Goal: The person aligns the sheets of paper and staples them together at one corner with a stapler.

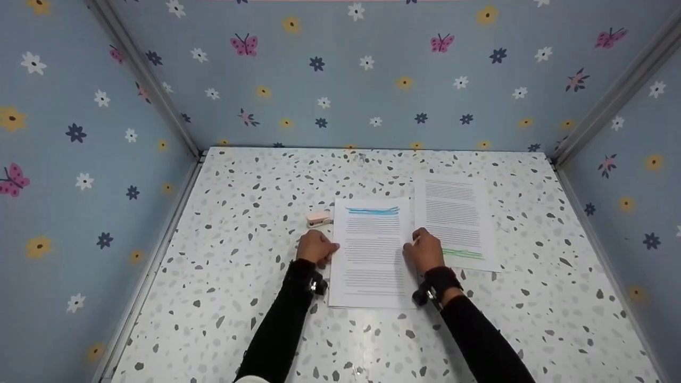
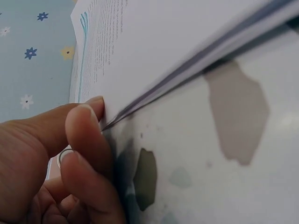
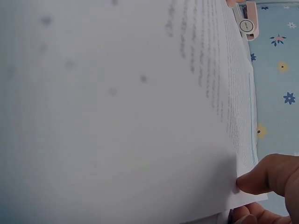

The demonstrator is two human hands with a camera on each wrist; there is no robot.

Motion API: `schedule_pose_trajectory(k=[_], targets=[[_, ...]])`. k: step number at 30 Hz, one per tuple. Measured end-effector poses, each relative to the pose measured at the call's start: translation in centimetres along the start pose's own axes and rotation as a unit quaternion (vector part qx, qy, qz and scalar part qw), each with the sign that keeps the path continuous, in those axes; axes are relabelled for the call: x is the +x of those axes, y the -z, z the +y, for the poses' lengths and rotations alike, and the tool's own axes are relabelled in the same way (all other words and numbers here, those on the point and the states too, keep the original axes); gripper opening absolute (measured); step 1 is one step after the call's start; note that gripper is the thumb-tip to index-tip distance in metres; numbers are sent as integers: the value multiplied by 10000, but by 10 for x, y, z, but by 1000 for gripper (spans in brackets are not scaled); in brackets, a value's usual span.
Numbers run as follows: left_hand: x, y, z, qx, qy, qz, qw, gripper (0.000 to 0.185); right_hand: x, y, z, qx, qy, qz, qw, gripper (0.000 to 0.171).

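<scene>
A printed sheaf of paper (image 1: 372,255) with blue highlighter strokes across its top lies in front of me, and the left wrist view shows several layers at its edge. My left hand (image 1: 316,248) pinches its left edge between thumb and fingers (image 2: 88,135). At the opposite edge, my right hand (image 1: 425,251) pinches the paper with the thumb (image 3: 261,177) on top and fingers below. Just beyond my left hand sits a small pink-and-white stapler-like tool (image 1: 319,218), also partly seen in the right wrist view.
Another printed sheet (image 1: 457,213), marked with green highlighter near its bottom, lies to the right, partly behind my right hand. The speckled white tabletop (image 1: 239,213) is enclosed by blue flowered panels (image 1: 367,80) at the back and both sides.
</scene>
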State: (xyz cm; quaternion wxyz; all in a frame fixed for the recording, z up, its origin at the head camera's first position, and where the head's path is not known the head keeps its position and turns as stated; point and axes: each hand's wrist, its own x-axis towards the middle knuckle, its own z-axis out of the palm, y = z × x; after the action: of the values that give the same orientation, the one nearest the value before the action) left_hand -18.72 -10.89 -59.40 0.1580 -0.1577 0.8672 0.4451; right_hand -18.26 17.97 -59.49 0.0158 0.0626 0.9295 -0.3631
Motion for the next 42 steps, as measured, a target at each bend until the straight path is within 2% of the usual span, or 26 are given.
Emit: schedule_pose_trajectory(k=[11, 18, 26, 35, 42], targets=[[0, -1, -3, -313, -49, -136, 9994, 24, 2, 0, 0, -108, -163, -204, 9996, 42], [0, 2, 1, -346, -113, -116, 9993, 24, 2, 2, -1, -176, 83, -128, 9997, 45], [-3, 1, 0, -228, -77, -154, 9996, 23, -2, 1, 1, -114, 308, -107, 9994, 43], [-4, -2, 0, -105, -44, -62, 9999, 24, 1, -3, 5, -112, 106, -194, 9997, 44], [-6, -3, 1, 405, -236, 53, 9989, 25, 3, -2, 3, -232, 237, -124, 9994, 43]])
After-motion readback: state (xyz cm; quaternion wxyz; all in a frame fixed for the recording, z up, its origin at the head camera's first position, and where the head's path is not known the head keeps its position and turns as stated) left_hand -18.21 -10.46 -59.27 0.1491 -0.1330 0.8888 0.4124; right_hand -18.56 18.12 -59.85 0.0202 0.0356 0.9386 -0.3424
